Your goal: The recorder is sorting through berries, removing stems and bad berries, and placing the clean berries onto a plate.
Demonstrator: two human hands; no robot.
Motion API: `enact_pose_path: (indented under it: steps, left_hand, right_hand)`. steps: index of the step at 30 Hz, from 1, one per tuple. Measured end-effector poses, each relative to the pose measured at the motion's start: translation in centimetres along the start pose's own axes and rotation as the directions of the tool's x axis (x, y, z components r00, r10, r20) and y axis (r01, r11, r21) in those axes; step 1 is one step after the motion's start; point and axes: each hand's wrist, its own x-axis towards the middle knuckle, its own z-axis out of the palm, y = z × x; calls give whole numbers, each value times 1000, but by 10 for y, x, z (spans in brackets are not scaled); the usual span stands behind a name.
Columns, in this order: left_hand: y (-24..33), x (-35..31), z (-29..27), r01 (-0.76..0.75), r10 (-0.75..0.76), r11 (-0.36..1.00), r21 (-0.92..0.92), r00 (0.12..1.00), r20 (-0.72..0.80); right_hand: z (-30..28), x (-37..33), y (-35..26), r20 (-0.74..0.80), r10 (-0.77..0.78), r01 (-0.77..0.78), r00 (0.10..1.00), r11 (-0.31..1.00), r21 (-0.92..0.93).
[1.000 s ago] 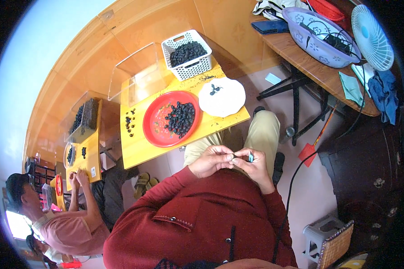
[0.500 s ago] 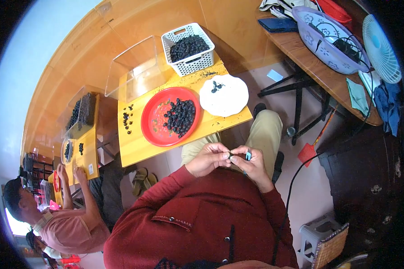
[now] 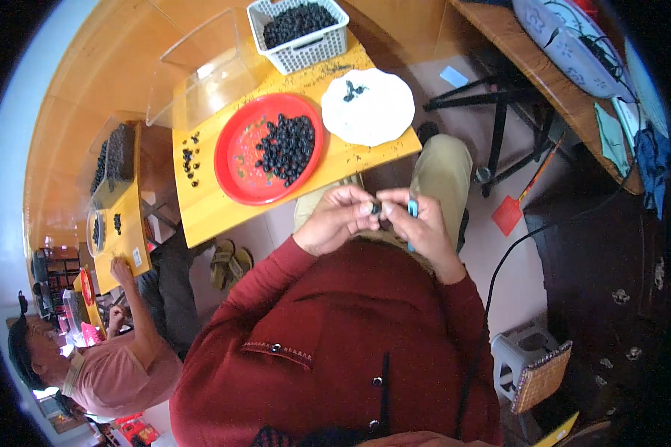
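In front of my chest my left hand (image 3: 337, 220) pinches a small dark round berry (image 3: 376, 209) between thumb and fingertips. My right hand (image 3: 429, 229) meets it there, fingers closed around a small tool with a light-blue handle (image 3: 412, 212); its working end is hidden. Just beyond my hands, a red plate (image 3: 235, 175) on the yellow table (image 3: 209, 223) holds a heap of dark berries (image 3: 287, 149). On its right is a white scalloped plate (image 3: 380, 123) with a few dark bits. Several loose berries (image 3: 190, 160) lie left of the red plate.
A white perforated basket (image 3: 306, 56) full of dark berries and a clear plastic box (image 3: 201, 86) stand at the table's back. At left, a co-worker (image 3: 119, 372) sits at another table. A brown table (image 3: 514, 59), a red fly swatter (image 3: 508, 214) and a grey stool (image 3: 511, 361) are at right.
The view has tilted, so the table and plates appear higher. My hands stay together at the berry, which shows more clearly. The co-worker's nearer-to-lower hand has drawn back from the table.
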Motion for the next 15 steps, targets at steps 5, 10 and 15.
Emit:
enact_pose_path:
  steps: [5,10,15]
  left_hand:
    - [9,16,-5,-111,106,992,-68,992,-63]
    - [20,22,-5,-189,177,973,-131,979,-102]
    - [24,24,-8,-227,209,962,-150,970,-126]
  right_hand:
    - [3,15,-11,-67,-234,172,970,855,-490]
    - [17,27,-17,37,-428,369,903,729,-577]
    - [23,39,-18,29,-409,347,912,733,-585]
